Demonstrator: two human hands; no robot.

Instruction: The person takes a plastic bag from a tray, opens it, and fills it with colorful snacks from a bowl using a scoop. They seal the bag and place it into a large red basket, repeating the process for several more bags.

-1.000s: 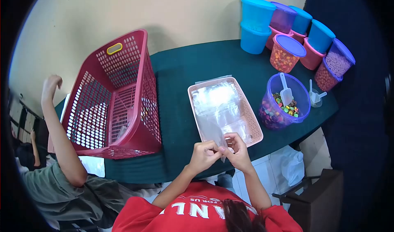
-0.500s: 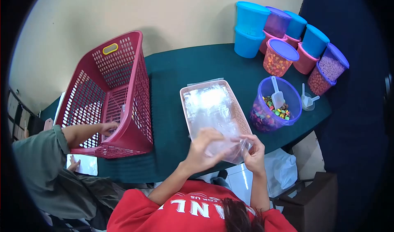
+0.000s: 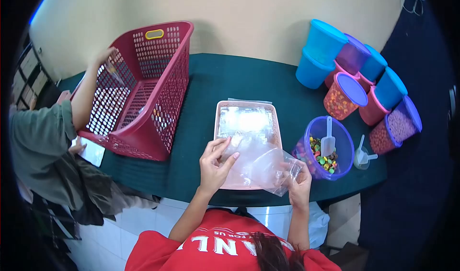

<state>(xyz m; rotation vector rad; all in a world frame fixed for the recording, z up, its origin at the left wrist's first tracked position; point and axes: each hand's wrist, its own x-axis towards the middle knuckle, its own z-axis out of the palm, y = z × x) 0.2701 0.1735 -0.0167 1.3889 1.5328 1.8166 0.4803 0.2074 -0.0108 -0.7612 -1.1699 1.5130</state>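
Note:
A clear plastic bag point(image 3: 261, 168) is stretched between my hands above the near part of a pale pink basket point(image 3: 278, 132). My right hand point(image 3: 299, 184) grips the bag's crumpled right end between thumb and fingers. At the bag's left edge, the curled thumb and fingers of my left hand point(image 3: 215, 165) hold the film, though the exact contact is hard to make out. Flat, shiny clear bags point(image 3: 245, 120) lie stacked in the basket. Close to my right hand stands a purple tub point(image 3: 306, 153) of colourful wrapped sweets, with a white scoop point(image 3: 328, 144) in it.
To the left stands a large maroon crate point(image 3: 177, 89). A co-worker's arm point(image 3: 84, 96) reaches over it with a small packet. Lidded tubs point(image 3: 316, 55) are stacked at the back right. Beside the purple tub, more scoops rest in a small cup point(image 3: 362, 160).
My left hand has moved left and stopped blurring, and the bag is spread wider. The co-worker's hand has risen from inside the crate with a packet. The whole view has shifted.

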